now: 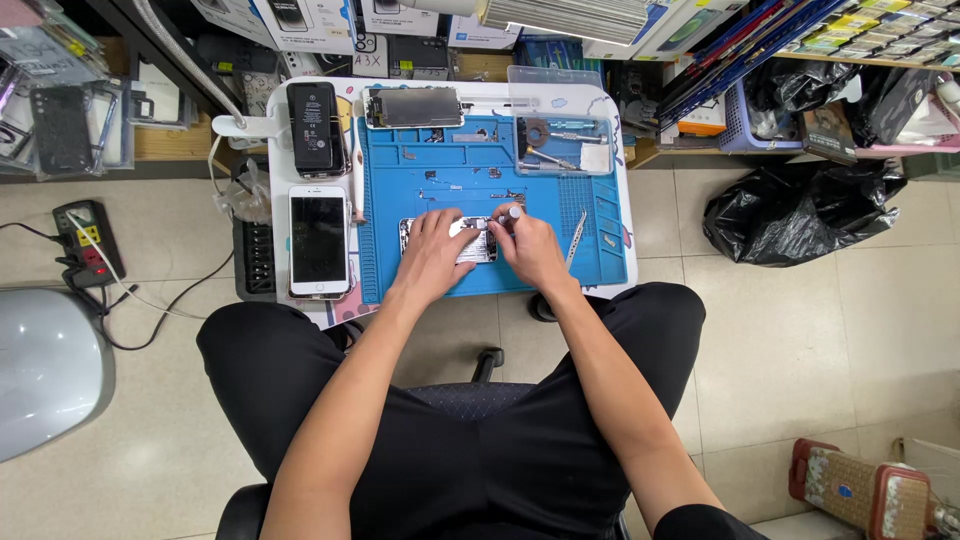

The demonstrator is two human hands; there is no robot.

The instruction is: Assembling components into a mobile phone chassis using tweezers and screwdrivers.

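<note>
At the mat's (400,270) front edge, the left hand (432,255) lies flat, fingers apart, on the opened phone (470,245) while the right hand (528,248) pinches a screwdriver (513,213) upright over it.

Small white work table (615,180), seen from above, standing on a beige tiled floor (820,340). A blue repair mat (480,165) covers most of the tabletop. On the mat: an opened phone body (478,245) near the front edge, tweezers (577,236) to its right, small loose parts (470,178) mid-mat, a clear plastic parts tray (565,140) at the back right. A detached phone screen (413,107) lies at the back edge. Left of the mat: a black phone battery (314,127) and, nearer the front, a white smartphone (319,241), screen dark.
</note>
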